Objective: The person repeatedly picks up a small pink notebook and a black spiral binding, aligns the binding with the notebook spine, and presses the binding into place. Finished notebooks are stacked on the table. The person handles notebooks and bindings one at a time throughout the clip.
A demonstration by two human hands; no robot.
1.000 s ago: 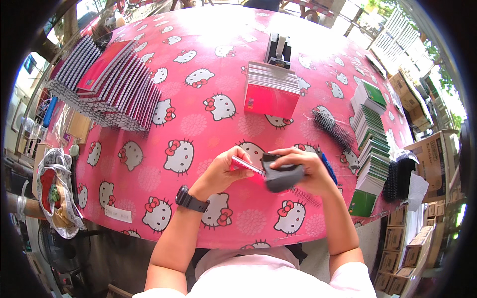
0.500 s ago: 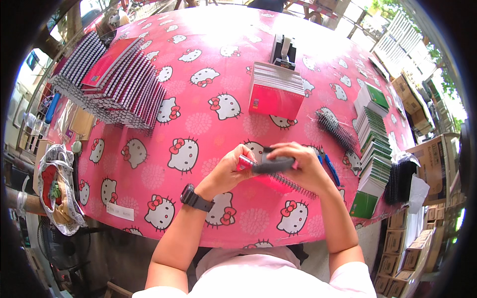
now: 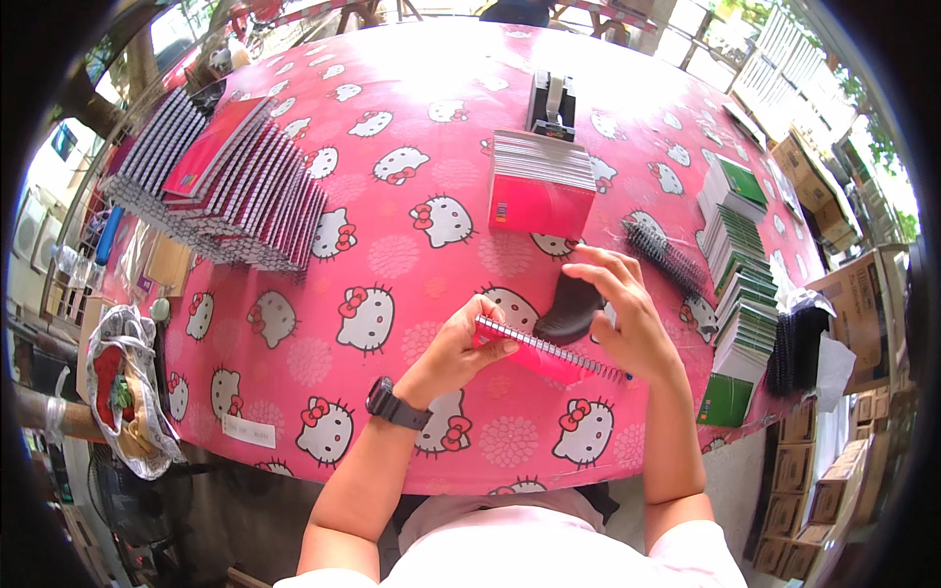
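My left hand point(image 3: 466, 341) is closed on the left end of a red notebook point(image 3: 554, 366), thumb on top, its spiral edge facing up. Along that edge runs a dark wire coil point(image 3: 578, 361), whose right end sticks out past the covers. My right hand point(image 3: 627, 309) is above the coil's right part with its fingers apart. Just left of those fingers is a black curved object point(image 3: 569, 312) of a kind I cannot make out; whether the fingertips touch it is unclear.
A tall stack of spiral notebooks point(image 3: 245, 186) stands at the left. Ahead are a block of red booklets point(image 3: 539, 201) and a black tape dispenser point(image 3: 554, 103). Loose black coils point(image 3: 667, 257) lie on the right, beside a row of green booklets point(image 3: 735, 255). A paper slip point(image 3: 249, 431) lies near the front edge.
My right hand has opened and drawn back right from the black object it was gripping. That object is now lower, behind the notebook. More of the notebook's spiral edge shows.
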